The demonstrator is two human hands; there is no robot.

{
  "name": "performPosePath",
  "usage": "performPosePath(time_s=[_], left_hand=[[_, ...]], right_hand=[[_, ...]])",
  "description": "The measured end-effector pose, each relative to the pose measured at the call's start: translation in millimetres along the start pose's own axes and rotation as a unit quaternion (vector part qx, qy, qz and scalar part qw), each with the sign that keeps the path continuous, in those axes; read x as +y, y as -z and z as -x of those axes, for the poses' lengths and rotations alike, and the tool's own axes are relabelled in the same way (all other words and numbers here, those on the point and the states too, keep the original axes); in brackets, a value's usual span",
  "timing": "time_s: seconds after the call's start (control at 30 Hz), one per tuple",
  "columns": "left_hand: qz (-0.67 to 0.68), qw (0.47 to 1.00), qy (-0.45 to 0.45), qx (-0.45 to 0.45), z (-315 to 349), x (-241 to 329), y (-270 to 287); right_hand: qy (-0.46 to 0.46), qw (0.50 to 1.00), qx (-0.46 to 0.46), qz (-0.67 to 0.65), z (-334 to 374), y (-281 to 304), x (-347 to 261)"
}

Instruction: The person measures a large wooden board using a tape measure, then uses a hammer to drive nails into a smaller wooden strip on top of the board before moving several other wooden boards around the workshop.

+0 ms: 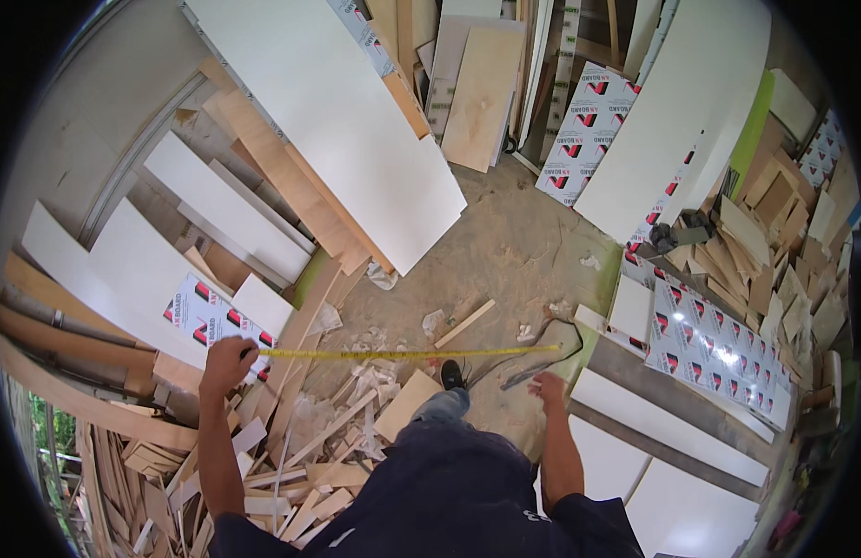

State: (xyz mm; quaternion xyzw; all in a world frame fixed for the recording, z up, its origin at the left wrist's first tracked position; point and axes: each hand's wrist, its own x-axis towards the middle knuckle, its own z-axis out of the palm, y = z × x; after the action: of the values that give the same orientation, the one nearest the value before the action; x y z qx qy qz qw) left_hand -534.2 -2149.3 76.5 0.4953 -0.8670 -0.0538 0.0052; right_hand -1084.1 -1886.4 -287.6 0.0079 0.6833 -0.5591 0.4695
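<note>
My left hand is closed around a tape measure, whose case is mostly hidden in the fingers. Its yellow blade is pulled out and runs almost level to the right across my front. The blade's far end hangs free, close above my right hand. That hand is apart from the tape, its fingers loosely spread and holding nothing that I can see. Behind my left hand lies a white panel with a patch of printed film beside the fist.
A big white board leans ahead on the left, another white panel on the right. Wood offcuts and crumpled plastic litter the floor at lower left. White boards lie at my right, below a scrap pile. A dark cord curls on the floor.
</note>
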Motion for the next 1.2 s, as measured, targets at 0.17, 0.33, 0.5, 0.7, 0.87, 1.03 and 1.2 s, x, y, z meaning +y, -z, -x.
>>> performPosePath(time_s=[0.17, 0.33, 0.5, 0.7, 0.87, 1.03, 1.2], left_hand=[[-0.102, 0.994, -0.034, 0.022, -204.0, -13.0, 6.2], [-0.25, 0.968, -0.017, 0.029, -394.3, 9.4, 1.5], [-0.276, 0.961, -0.027, 0.015, -564.9, 32.7, -40.9], [-0.324, 0.945, 0.001, -0.048, -727.7, 76.4, -88.5], [-0.337, 0.935, 0.009, -0.111, -811.4, 84.7, -120.2], [-0.36, 0.925, -0.044, -0.116, -888.3, 97.2, -159.0], [-0.375, 0.915, -0.077, -0.129, -938.8, 83.5, -198.0]], right_hand=[[0.044, 0.981, 0.015, 0.188, -44.2, -9.4, 12.9], [-0.07, 0.978, 0.059, 0.186, -56.4, 6.2, 28.4], [-0.183, 0.951, 0.054, 0.243, -88.4, -1.6, 36.5], [-0.101, 0.922, -0.002, 0.374, -202.2, -72.7, -37.8], [0.044, 0.98, 0.114, 0.158, -284.8, -162.6, -223.2], [0.123, 0.977, 0.171, 0.018, -319.3, -175.3, -335.9], [0.039, 0.967, 0.244, 0.058, -318.8, -162.6, -310.3]])
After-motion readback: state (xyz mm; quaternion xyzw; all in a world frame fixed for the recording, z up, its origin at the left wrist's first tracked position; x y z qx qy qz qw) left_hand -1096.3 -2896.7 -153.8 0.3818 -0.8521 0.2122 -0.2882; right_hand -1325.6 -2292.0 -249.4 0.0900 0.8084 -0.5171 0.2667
